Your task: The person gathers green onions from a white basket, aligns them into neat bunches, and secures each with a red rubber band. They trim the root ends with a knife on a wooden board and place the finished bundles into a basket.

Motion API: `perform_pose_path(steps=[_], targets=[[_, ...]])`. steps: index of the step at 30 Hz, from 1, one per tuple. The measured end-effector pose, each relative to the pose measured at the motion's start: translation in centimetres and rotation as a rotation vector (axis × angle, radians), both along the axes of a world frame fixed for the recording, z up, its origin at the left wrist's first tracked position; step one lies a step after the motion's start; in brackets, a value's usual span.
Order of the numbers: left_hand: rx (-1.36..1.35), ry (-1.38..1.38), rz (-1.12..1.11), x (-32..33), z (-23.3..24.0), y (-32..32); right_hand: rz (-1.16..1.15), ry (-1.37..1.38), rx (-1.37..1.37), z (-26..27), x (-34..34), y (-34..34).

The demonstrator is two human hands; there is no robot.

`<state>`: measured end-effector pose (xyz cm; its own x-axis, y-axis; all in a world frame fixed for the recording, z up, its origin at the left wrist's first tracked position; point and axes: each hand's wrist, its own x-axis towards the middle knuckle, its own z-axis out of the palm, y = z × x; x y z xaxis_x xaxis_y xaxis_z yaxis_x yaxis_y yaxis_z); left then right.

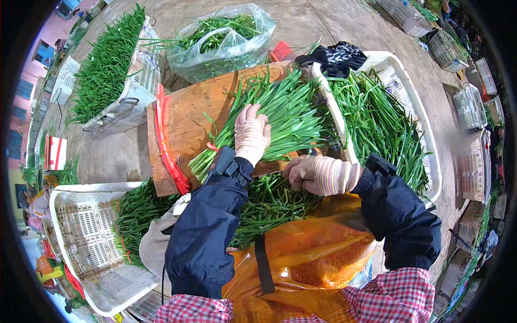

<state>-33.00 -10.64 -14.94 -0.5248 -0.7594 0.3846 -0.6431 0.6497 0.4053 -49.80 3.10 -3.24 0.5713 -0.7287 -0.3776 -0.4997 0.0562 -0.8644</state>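
A bundle of green leafy stalks, like garlic chives [282, 113], lies on a wooden board [198, 117], a red tie around its pale stem end. My left hand [252, 131], in a pale striped glove, rests on the bundle with fingers partly spread. Near the board's lower right edge is my right hand [323, 173], in a similar glove, its fingers curled; whether it holds anything cannot be told. A bunch of red ties [167, 149] lies along the board's left side. More loose greens [274, 206] lie below the board, above an orange apron [299, 258].
A white crate [420, 121] of greens stands right, dark patterned gloves [339, 56] on its rim. Another white crate [97, 286] with tied bundles is lower left. A full crate [139, 80] and a clear plastic bag [226, 60] of greens stand beyond the board.
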Motion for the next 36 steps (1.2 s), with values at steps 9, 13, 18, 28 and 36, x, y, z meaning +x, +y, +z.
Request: perform_pose_path(steps=[9,13,18,28,36], targets=[[0.04,0.027,-0.024,0.0,0.4,0.1,-0.452,0.417,-0.621,-2.8,-2.2,-7.0],[0.015,-0.055,0.002,0.0,0.6,0.3,-0.332,0.717,-0.797,-5.6,-2.3,-10.0],[0.013,-0.064,0.011,-0.2,0.4,0.1,-0.242,0.884,-0.795,-7.0,-2.1,-11.7],[0.157,-0.037,0.001,0.3,1.1,-0.9,-0.959,0.069,-0.399,-2.9,-4.1,-8.0],[-0.084,0.406,0.087,12.0,6.6,-8.7,-0.048,0.195,-0.468,-0.4,0.5,-0.1]])
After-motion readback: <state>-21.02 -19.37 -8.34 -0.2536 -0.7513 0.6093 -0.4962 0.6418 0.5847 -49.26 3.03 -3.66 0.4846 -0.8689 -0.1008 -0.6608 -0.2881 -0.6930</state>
